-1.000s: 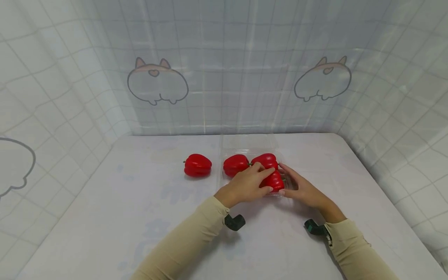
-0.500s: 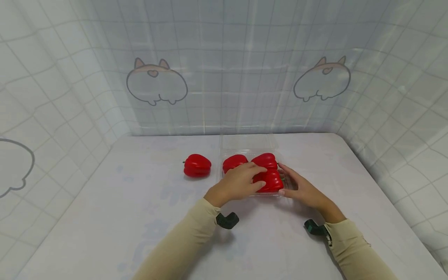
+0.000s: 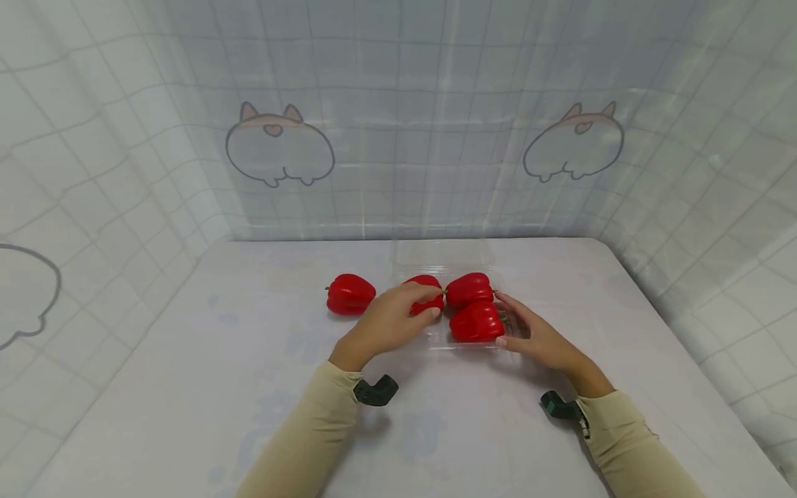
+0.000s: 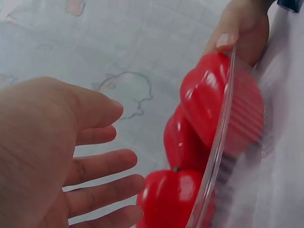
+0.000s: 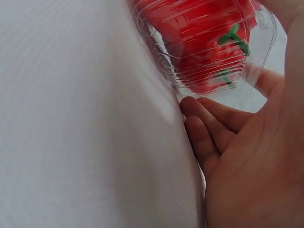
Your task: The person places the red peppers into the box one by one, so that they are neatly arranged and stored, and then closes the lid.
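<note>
Three red peppers lie in a clear plastic container (image 3: 441, 339): one at back left (image 3: 426, 281), one at back right (image 3: 470, 290), one at front right (image 3: 476, 322). The left hand (image 3: 387, 323) hovers over the container's left side, partly hiding the back-left pepper. In the left wrist view that hand (image 4: 38, 152) has its fingers spread, with nothing between them. The right hand (image 3: 548, 344) grips the container's right end, thumb at the front corner and a finger at the back. The right wrist view shows this hand (image 5: 256, 156) against the ribbed container wall (image 5: 209, 71).
Another red pepper (image 3: 351, 294) lies on the white table (image 3: 205, 387), left of the container. The container's clear lid (image 3: 442, 253) is folded back behind it. A patterned sheet (image 3: 429, 138) stands behind and at both sides.
The left hand has moved left, off the front-right pepper, which now shows whole and has shifted slightly left since first seen. The right hand has stayed in place.
</note>
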`<action>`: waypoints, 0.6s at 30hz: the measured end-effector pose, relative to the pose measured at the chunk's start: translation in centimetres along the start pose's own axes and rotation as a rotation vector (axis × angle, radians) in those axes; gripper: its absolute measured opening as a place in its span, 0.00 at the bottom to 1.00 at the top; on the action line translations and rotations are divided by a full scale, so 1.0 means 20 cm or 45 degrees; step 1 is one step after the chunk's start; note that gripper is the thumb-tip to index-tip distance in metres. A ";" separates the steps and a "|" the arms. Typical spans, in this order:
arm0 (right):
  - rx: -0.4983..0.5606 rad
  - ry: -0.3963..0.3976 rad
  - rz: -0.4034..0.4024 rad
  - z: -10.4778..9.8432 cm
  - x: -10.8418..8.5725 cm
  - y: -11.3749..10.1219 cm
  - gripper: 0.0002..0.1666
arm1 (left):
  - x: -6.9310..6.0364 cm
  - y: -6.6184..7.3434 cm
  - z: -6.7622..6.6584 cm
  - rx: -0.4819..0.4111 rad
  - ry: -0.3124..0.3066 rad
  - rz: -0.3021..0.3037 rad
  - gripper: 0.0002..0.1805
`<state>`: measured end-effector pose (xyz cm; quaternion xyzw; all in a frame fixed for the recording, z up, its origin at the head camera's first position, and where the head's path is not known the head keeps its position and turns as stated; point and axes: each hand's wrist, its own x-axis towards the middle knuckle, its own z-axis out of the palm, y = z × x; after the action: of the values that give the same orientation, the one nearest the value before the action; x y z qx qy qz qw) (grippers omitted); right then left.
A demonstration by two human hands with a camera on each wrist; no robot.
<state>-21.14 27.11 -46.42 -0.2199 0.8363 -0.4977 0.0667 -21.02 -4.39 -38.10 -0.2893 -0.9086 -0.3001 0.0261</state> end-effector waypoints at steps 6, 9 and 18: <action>0.016 0.014 0.016 0.01 0.00 0.01 0.55 | -0.02 -0.07 -0.07 -0.082 0.064 -0.066 0.23; 0.031 0.008 0.025 0.02 0.00 0.01 0.55 | -0.03 -0.15 -0.12 -0.155 0.127 -0.074 0.22; 0.002 0.029 0.035 0.00 0.00 0.02 0.54 | -0.07 -0.38 -0.28 -0.197 0.331 -0.118 0.20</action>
<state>-21.27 27.26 -46.84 -0.2028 0.8396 -0.4998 0.0643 -24.57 -13.15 -37.86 -0.2067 -0.8841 -0.4050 0.1073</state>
